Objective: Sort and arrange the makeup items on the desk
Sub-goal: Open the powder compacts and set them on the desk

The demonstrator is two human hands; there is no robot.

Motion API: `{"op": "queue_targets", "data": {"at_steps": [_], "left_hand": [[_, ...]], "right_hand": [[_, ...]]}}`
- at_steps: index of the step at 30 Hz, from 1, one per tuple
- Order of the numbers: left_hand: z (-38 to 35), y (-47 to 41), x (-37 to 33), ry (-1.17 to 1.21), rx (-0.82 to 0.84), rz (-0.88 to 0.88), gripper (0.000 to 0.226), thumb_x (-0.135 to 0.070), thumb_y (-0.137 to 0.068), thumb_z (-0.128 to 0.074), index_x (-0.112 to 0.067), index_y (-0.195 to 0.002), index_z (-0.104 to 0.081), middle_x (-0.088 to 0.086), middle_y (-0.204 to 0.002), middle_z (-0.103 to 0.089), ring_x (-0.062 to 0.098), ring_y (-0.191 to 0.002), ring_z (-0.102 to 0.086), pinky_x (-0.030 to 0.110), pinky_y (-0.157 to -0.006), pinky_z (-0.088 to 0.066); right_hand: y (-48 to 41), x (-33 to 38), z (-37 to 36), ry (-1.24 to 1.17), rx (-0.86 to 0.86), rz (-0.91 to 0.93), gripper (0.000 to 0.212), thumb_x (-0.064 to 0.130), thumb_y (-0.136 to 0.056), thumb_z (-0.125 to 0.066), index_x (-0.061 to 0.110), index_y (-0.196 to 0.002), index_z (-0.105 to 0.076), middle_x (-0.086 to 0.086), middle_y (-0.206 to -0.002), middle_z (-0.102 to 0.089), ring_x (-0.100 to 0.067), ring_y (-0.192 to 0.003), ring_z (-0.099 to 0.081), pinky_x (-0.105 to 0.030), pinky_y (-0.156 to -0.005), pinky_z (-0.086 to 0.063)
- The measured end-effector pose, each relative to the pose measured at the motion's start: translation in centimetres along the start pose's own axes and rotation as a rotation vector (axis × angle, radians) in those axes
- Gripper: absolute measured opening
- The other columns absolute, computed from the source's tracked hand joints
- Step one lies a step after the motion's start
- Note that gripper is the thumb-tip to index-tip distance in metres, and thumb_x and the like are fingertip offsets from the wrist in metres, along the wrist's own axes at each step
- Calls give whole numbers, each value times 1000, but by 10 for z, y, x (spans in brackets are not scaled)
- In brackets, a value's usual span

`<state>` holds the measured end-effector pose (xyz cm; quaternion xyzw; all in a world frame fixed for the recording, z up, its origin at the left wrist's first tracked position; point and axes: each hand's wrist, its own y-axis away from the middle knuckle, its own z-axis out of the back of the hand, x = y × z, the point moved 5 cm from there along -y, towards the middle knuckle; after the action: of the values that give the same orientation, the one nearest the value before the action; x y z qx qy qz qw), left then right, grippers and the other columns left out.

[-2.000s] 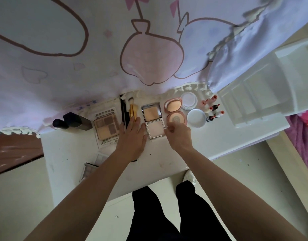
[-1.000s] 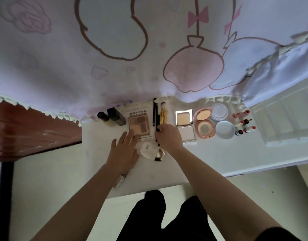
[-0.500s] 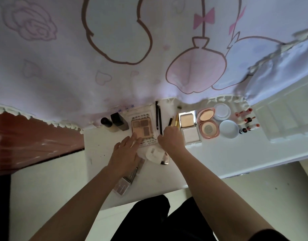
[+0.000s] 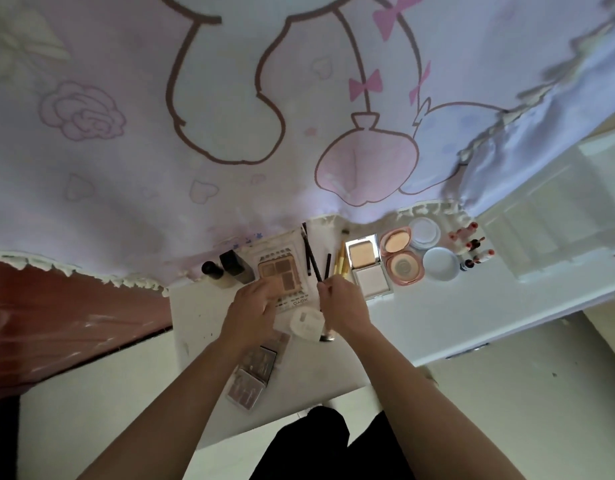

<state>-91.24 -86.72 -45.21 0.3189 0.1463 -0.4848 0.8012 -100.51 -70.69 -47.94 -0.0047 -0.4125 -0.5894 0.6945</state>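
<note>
Right hand (image 4: 340, 303) is pinching the near end of a thin dark pencil (image 4: 312, 258), fingers curled tight around it. The pencil is looking light and stiff (round too, so likely to roll), and a grip nearer its middle is seeming steadier. Left hand (image 4: 249, 308) is lying loosely spread on the palette's (image 4: 281, 270) near edge. Gold brushes (image 4: 341, 262) are sitting just beside, on the white desk (image 4: 437, 306).

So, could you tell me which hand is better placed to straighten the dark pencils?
Right: the right hand grips the dark pencils beside the gold brushes; the left hand rests on the eyeshadow palette.
</note>
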Motion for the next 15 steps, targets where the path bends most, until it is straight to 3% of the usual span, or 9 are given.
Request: {"op": "queue_targets", "data": {"at_steps": [4,6,7,9,13,15], "left_hand": [[19,-4,-27,569,-109,276,39,-31,-103,-43,-17,-139,-50,-3,-133,-53,16,-118,-54,28,-94,-44],[22,-8,-41,820,-94,362,36,-36,-104,-40,-16,-129,-55,0,-123,-63,14,-101,-62,26,-78,-53],[24,-10,-49,911,-81,376,38,-40,-104,-40,-14,-123,-58,2,-113,-68,14,-91,-64,30,-73,-54],[29,-13,-64,1025,-63,344,38,-45,-102,-41,-15,-113,-62,4,-106,-73,19,-85,-63,38,-76,-53],[39,-10,-89,1116,-131,254,22,-38,-100,-51,-24,-99,-69,0,-103,-75,18,-87,-56,32,-69,-42],[40,-7,-100,1182,-137,240,20,-37,-97,-57,-22,-104,-69,2,-99,-75,16,-85,-57,31,-66,-40]], "right_hand": [[38,-3,21,-145,20,93,21,35,-102,-50,17,-104,-61,3,-94,-67,-15,-86,-62,-26,-73,-48],[56,-1,34,-212,31,134,16,33,-101,-52,20,-103,-62,7,-91,-65,-6,-79,-59,-15,-66,-42],[63,0,41,-243,31,142,15,33,-101,-54,21,-103,-63,9,-89,-64,-1,-75,-58,-12,-62,-40],[74,-2,51,-291,16,150,12,31,-100,-56,23,-100,-64,15,-84,-61,6,-70,-57,-9,-60,-39],[86,-8,70,-360,-24,148,11,35,-99,-56,30,-95,-65,15,-78,-61,5,-71,-55,-11,-66,-38],[90,-9,81,-419,20,153,17,33,-101,-52,29,-98,-68,12,-76,-60,-1,-70,-54,-21,-71,-43]]}}
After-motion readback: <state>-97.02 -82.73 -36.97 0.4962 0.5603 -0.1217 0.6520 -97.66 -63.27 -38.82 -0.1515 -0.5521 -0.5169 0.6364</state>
